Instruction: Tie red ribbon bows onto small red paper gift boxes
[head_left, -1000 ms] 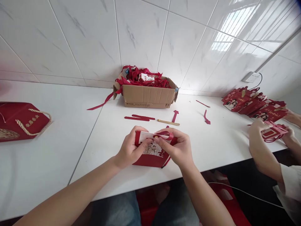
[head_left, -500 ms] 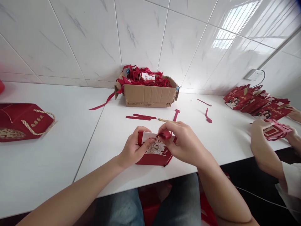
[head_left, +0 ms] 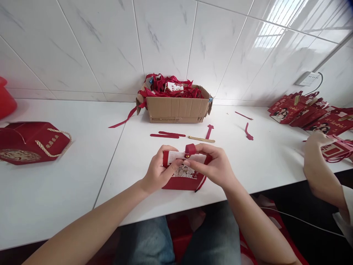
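A small red paper gift bag [head_left: 182,181] with a printed picture of a couple lies flat near the table's front edge. My left hand [head_left: 159,171] grips its left side, thumb on the picture. My right hand [head_left: 214,166] holds its right side and pinches a short red tab [head_left: 190,149] with a gold stud at the bag's top edge. A dark red cord hangs from the bag's lower right corner.
A cardboard box [head_left: 178,108] full of red ribbons stands against the tiled wall. Loose red strips [head_left: 167,134] and a gold strip [head_left: 201,139] lie before it. A larger red rope-handled bag [head_left: 33,142] lies left. Another person's hand [head_left: 317,154] handles a red bag at right, beside stacked bags [head_left: 309,114].
My right hand has brought the red tab down from a loose loop onto the bag's top edge. The camera has tilted slightly; the other person's hands moved right.
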`<state>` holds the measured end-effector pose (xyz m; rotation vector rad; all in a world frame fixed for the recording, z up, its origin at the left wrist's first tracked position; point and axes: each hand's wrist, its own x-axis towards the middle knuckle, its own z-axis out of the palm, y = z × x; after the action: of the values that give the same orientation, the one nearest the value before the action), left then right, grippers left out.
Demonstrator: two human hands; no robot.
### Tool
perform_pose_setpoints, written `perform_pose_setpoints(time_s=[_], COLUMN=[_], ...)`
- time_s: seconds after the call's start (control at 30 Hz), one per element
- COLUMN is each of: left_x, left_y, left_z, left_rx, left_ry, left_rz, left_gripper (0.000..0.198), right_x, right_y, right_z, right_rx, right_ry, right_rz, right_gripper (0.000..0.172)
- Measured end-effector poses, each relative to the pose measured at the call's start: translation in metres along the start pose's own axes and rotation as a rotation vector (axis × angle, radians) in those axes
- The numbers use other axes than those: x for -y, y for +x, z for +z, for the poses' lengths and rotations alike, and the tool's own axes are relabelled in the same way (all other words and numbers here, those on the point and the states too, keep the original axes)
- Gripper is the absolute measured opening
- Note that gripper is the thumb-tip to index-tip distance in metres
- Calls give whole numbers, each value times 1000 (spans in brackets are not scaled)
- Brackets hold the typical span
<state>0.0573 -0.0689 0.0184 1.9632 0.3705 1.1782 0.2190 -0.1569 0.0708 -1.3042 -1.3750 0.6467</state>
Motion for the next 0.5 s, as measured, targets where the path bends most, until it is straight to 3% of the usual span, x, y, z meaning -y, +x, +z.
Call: perform_pose_setpoints(time_s=[0.3, 0.43, 0.5], left_x=[0, 0, -1], left_y=[1, 1, 1], left_z=[0, 1, 1], left_rx=[13, 10, 0], left_ry=[0, -9, -4], left_rz=[-13, -30, -28], left_gripper=[15, 15, 15], right_x=[-4, -6, -11], right_y=[-3, -3, -6], right_z=[12, 9, 4], right_rx=[-82, -106, -88], right_ry=[50, 45, 28], right_rz=[-118, -95, -88], right_gripper=[3, 9, 25])
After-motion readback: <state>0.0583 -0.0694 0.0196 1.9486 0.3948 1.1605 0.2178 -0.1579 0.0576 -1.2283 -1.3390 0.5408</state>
